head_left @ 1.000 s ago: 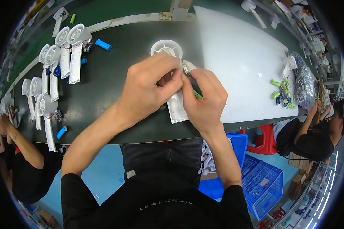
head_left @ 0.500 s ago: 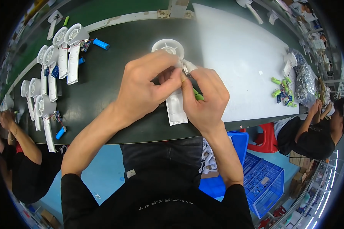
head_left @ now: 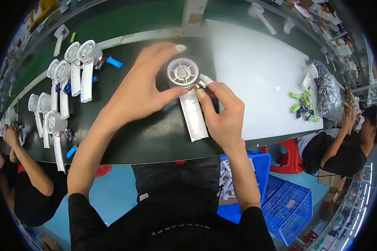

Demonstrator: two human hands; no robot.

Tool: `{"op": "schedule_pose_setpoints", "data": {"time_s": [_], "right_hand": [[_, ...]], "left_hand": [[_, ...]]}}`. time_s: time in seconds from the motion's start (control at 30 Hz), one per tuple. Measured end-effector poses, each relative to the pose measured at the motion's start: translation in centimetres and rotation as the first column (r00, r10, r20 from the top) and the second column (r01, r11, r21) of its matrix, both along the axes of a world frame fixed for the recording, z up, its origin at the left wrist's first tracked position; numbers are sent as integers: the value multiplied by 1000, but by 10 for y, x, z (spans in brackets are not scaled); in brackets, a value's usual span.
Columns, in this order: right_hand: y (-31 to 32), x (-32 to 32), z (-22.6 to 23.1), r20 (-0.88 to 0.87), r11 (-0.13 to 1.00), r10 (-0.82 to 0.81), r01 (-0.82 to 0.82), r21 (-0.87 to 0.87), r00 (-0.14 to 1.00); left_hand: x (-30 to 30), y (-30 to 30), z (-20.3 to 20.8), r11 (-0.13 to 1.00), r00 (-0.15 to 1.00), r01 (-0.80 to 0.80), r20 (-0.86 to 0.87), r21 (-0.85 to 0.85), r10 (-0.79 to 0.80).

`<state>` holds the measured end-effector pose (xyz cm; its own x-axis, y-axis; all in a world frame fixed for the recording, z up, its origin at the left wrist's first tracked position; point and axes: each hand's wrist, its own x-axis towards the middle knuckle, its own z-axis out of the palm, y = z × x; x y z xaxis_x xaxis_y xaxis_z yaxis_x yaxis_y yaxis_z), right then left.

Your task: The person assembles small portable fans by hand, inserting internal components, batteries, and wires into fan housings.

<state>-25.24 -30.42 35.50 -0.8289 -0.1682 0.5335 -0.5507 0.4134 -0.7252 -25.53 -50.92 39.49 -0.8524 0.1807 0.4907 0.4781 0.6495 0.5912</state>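
Note:
A white handheld fan body (head_left: 194, 119) lies in front of me, its round spoked head (head_left: 183, 72) away from me and its open handle shell toward me. My left hand (head_left: 140, 90) is open, fingers spread beyond the fan head, with the thumb tip by the top of the handle. Between thumb and forefinger, my right hand (head_left: 227, 111) pinches a small circuit board (head_left: 202, 84) at the neck of the fan. Thin red wires run from the board toward the fan. Pale covers sit on some fingertips. The palm side of my right hand is hidden.
Several fan bodies (head_left: 87, 81) with blue batteries (head_left: 114, 62) stand at the left on the dark table (head_left: 151, 142). A white sheet (head_left: 255, 92) covers the right, bearing green batteries with boards (head_left: 305, 106) and a plastic bag (head_left: 329, 90). Blue crates (head_left: 289, 209) stand below. People sit on both sides.
My left hand has let go at the fan's neck and spread open, up and to the left. The fan head shows more fully. The green battery by my right hand is out of sight.

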Motion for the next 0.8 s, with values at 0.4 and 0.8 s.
{"op": "schedule_pose_setpoints", "data": {"time_s": [0.4, 0.8], "right_hand": [[126, -227, 24, 193, 807, -580, 526, 269, 791], [151, -351, -13, 503, 893, -450, 363, 267, 737]], "left_hand": [[-181, -135, 28, 995, 913, 51, 407, -86, -12], [-284, -255, -40, 877, 858, -412, 218, -247, 464]]}}
